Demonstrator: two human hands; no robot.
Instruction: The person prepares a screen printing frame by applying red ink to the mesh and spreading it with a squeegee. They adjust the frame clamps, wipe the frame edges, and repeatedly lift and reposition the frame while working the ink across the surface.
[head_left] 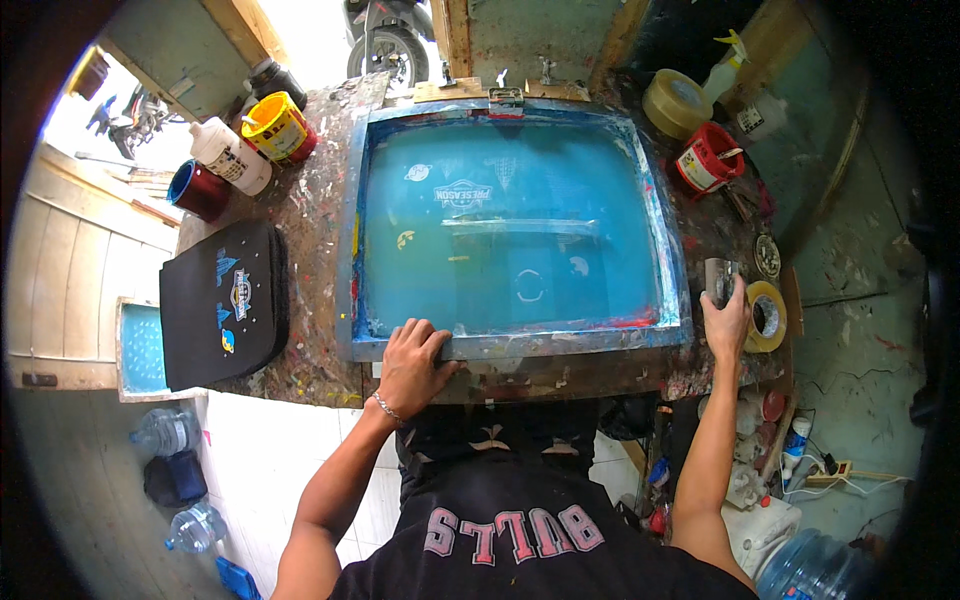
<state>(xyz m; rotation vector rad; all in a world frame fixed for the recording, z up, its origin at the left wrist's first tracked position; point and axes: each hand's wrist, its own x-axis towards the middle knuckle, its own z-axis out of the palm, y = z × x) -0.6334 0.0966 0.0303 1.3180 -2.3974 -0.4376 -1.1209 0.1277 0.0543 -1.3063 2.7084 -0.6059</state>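
— Head view, looking down: resting the left hand (412,362) on the near edge of the printing screen frame (516,344), fingers spread flat over the rail, thumb hooking round the front. Wearing a thin bracelet (385,405) at that wrist.

— And lying where, the frame?

— Lying flat on the paint-spattered worktable (310,215), middle of it, blue mesh (505,235) facing up, far edge sitting against the hinge clamps (506,96) at the back.

— Doing what with the right hand (725,320)?

— Closing round a small grey cup-like object (719,277) just off the frame's right side, fingers curling about it from below. Sitting right beside a yellow tape roll (768,315). Hands staying well apart, one at each side of the near rail.

— Anything standing to the left?

— Lying there, a black printed garment on a board (222,302), near the table's left end. Standing beyond it, a yellow paint tub (275,126), a white bottle (229,153) and a dark blue can (197,188), crowding together at the far left corner.

— And to the right?

— Sitting at the far right, a red-and-white tub (706,160) and a large pale tape roll (676,102), a spray bottle (724,68) leaning just behind.
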